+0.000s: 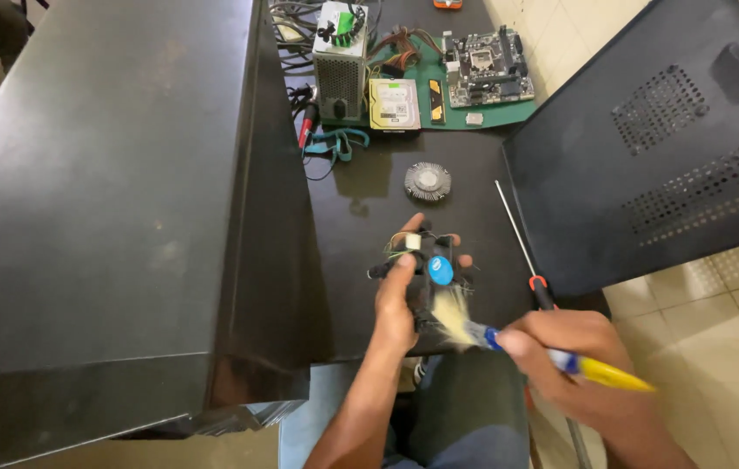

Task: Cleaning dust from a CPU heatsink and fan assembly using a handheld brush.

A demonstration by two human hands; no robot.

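My left hand (397, 300) grips a small black cooler fan (426, 265) with a round blue sticker at its hub and thin wires at its top. The fan is held just above the near edge of the dark table (361, 200). My right hand (565, 347) holds a paintbrush (517, 343) with a yellow handle and a blue ferrule. Its pale bristles touch the lower side of the fan.
A large black computer case (118, 191) fills the left. A perforated black side panel (656, 139) leans at the right. A long screwdriver (521, 243) lies beside it. Farther back sit a round heatsink (428, 182), a hard drive (394, 104), a power supply (340, 61) and a motherboard (484, 65).
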